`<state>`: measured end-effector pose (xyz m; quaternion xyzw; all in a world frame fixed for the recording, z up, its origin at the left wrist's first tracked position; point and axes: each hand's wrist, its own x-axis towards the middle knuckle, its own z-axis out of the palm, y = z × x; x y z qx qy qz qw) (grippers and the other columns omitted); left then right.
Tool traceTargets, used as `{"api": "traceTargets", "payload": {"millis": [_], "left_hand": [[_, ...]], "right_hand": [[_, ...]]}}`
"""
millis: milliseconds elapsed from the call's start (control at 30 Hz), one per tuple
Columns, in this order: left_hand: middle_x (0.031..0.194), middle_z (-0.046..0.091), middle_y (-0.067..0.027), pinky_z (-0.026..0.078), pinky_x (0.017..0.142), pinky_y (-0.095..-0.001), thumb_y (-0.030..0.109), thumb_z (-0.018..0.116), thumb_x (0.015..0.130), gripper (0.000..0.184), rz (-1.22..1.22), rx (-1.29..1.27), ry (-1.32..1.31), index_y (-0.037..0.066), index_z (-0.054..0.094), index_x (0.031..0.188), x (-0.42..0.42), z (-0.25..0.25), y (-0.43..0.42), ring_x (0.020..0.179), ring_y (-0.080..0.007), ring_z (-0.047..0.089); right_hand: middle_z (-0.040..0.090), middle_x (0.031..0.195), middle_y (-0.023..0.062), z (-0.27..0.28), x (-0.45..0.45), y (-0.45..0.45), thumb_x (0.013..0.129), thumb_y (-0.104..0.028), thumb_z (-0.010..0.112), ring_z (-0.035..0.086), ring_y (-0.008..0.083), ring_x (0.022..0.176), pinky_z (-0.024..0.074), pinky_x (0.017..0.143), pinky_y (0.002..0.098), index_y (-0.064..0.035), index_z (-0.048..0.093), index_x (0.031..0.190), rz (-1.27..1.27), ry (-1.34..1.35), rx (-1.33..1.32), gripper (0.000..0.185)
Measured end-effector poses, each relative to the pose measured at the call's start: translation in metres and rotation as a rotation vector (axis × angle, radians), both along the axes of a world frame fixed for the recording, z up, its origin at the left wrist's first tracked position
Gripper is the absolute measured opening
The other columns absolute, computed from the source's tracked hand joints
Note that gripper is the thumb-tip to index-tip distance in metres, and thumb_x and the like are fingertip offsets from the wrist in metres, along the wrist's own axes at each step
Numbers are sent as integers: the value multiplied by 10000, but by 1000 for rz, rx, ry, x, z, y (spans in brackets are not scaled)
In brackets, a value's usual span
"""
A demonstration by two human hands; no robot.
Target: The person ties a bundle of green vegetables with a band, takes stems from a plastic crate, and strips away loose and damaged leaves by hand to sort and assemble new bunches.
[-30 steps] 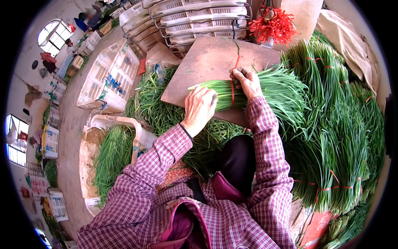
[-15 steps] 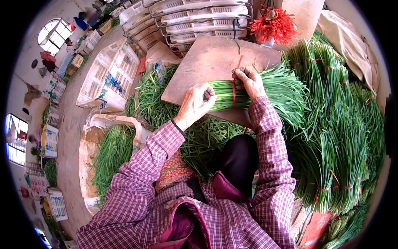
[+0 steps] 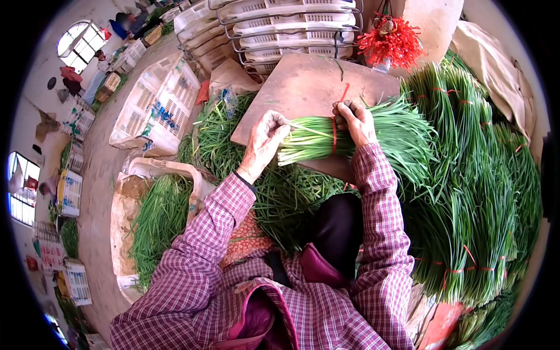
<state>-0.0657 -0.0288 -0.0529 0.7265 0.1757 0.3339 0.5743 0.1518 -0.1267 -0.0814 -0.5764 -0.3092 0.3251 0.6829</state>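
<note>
A bundle of long green stalks (image 3: 315, 140) lies across the brown board (image 3: 291, 81), its pale cut ends to the left and leaves spreading right. A red tie (image 3: 334, 135) goes round it, with one end sticking up above. My left hand (image 3: 268, 137) is at the cut ends, thumb and fingers pinched on a pale stalk that sticks out at the bundle's upper left. My right hand (image 3: 354, 119) is closed at the top of the bundle beside the red tie; its fingertips partly hide what they grip.
Tied green bundles (image 3: 461, 192) are piled at the right. Loose greens (image 3: 291, 198) lie below the board, and more fill a white basket (image 3: 195, 181) at left. White crates (image 3: 297, 26) stack behind; red ties (image 3: 391, 44) hang at the back. People (image 3: 137, 23) are far left.
My left hand has shifted a little left, from over the bundle to its cut ends, and now pinches a stalk. My right hand stays by the tie. The whole view has shifted slightly.
</note>
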Motion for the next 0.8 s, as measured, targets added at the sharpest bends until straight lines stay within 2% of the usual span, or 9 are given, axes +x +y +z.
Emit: {"api": "traceTargets", "payload": {"millis": [167,300,367,433,467,533,600,700,800], "left_hand": [[865,621,-52,479,674,-237,94,563,908,52,-99,-437,-296,64,544,947,-21,-7,33,751,-119,588],[855,633,-87,501,648,-227,38,563,886,103,174,-575,-534,48,575,988,-77,-1,86,749,-136,599],[920,635,-106,508,730,-292,104,615,856,231,413,-371,-412,-8,568,1053,-126,-10,139,808,-195,607],[1088,585,-175,444,899,-395,224,679,797,502,771,351,286,-70,509,1167,-152,-2,166,1001,-287,558],[1243,479,-243,312,1033,-445,328,711,742,737,841,692,589,-105,414,1259,-148,19,150,1183,-354,428],[1330,399,-289,281,1075,-438,423,736,710,939,655,921,615,-101,297,1353,-110,48,109,1259,-367,371],[1363,357,-326,315,1073,-441,551,714,694,1067,239,802,715,-113,234,1378,-50,75,57,1285,-381,372],[1337,384,-334,275,1090,-458,575,784,571,1209,-91,997,740,-132,214,1370,37,37,7,1289,-405,357],[1247,469,-278,305,1045,-457,566,830,453,1278,-162,936,785,-149,254,1341,83,14,-20,1219,-381,422]], "right_hand": [[631,829,-18,2,-2,0,907,-222,585,542,48,667,459,614,206,-33,651,983,-14,-24,4,214],[628,823,-19,0,-2,0,906,-223,588,537,50,662,459,614,208,-31,651,978,-9,-12,16,215],[628,822,-18,-1,-3,-1,906,-223,588,537,50,661,460,614,209,-31,651,977,-6,-6,24,214],[632,823,-15,-1,-2,1,906,-221,589,538,50,662,460,615,207,-33,651,972,5,6,27,209],[635,825,-12,1,-4,1,906,-221,589,540,52,663,461,616,208,-33,652,970,0,-13,22,208],[643,830,-2,1,-5,0,906,-221,588,547,58,668,465,620,214,-35,652,968,-11,-52,3,206],[642,828,-1,1,-5,1,905,-222,588,549,60,669,465,618,216,-35,653,972,-14,-47,1,209],[642,826,2,8,-11,-6,902,-227,590,549,61,663,462,605,213,-34,653,981,-52,-33,11,218],[647,818,6,8,-12,-12,894,-223,597,548,54,646,447,575,207,-23,659,979,-107,-50,12,225]]}}
